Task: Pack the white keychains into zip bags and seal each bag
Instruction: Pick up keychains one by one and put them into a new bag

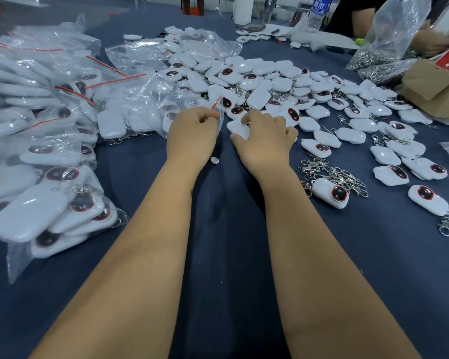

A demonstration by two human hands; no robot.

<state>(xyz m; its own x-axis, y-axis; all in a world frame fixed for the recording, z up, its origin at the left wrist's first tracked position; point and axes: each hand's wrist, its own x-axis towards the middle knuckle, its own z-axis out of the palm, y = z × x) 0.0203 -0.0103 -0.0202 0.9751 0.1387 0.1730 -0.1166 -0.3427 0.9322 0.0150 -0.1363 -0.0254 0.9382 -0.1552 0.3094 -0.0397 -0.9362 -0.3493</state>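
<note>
My left hand (192, 130) pinches the red-striped mouth of a clear zip bag (176, 104) that lies on the dark blue cloth, with white keychains inside it. Just to its right, my right hand (263, 137) grips a white keychain (236, 128) with thumb and fingers curled round it, close to the bag's mouth. Beyond both hands spreads a heap of loose white keychains (257, 79), some showing dark red-rimmed ovals. Several sealed bags of keychains (44, 141) are stacked on the left.
Loose metal clasps (332, 174) lie in a tangle to the right of my right arm. A brown cardboard box (436, 86), a big plastic bag of metal parts (384, 47) and a water bottle (318, 11) stand at the far right. A small white bit (214, 160) lies between my wrists.
</note>
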